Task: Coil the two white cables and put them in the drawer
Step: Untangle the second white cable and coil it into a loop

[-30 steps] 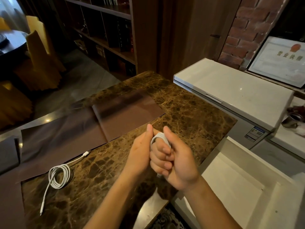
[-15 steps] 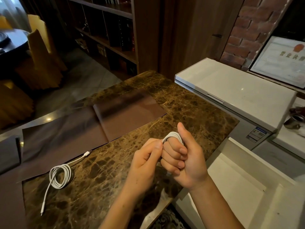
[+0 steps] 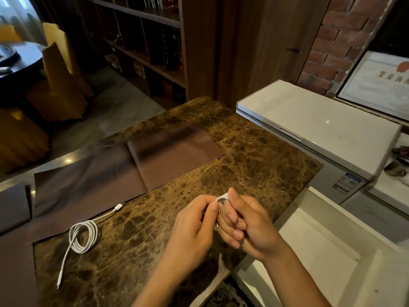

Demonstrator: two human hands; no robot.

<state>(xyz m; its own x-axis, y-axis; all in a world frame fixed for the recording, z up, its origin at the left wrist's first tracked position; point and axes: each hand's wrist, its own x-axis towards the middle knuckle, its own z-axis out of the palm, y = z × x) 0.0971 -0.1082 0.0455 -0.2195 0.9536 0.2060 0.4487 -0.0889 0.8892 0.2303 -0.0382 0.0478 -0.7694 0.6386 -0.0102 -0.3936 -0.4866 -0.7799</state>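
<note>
My right hand [image 3: 247, 224] is closed around a small coil of white cable [image 3: 222, 198]; only a loop of it shows above my fingers, under my thumb. My left hand [image 3: 194, 224] pinches the same cable at the loop, fingertips against the right hand. Both hands hover over the near right part of the brown marble counter [image 3: 254, 156]. A second white cable [image 3: 83, 237] lies loosely coiled on the counter to the left, both its plug ends trailing out. The open white drawer [image 3: 309, 251] is low on the right, beside the counter.
Dark brown mats [image 3: 172, 149] lie across the far and left side of the counter. A white chest-like appliance [image 3: 321, 120] stands to the right, with a metal cup [image 3: 398, 167] beyond it. Bookshelves, a brick wall and a framed certificate stand behind.
My left hand slid from clasping the right fist to pinching the cable loop with its fingertips. Both hands drifted slightly right. The coil on the counter stayed put.
</note>
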